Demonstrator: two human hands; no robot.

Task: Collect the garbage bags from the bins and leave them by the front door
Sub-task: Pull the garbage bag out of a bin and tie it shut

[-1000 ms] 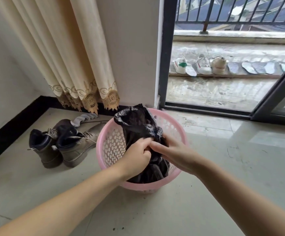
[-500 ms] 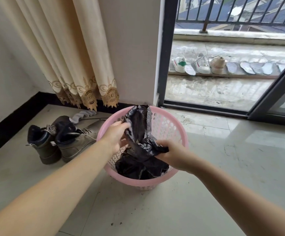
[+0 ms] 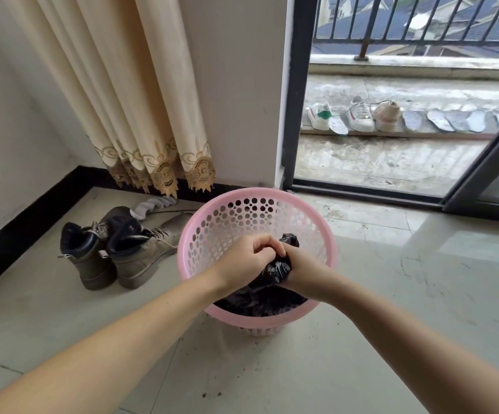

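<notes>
We note a pink perforated bin point(image 3: 257, 210) standing on the tiled floor point(image 3: 391, 339), near the open balcony door. Left of it lie two boots point(image 3: 116, 252). Inside the bin sits the black garbage bag point(image 3: 272, 291). Our left hand point(image 3: 246, 261) and right hand point(image 3: 305, 270) meet above it, fingers curled tight around its gathered neck.

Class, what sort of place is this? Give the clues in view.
Probably a room in a home, beside a balcony door: a lace-edged curtain, worn boots on the tiled floor, and sneakers set out on the railed balcony outside.
</notes>
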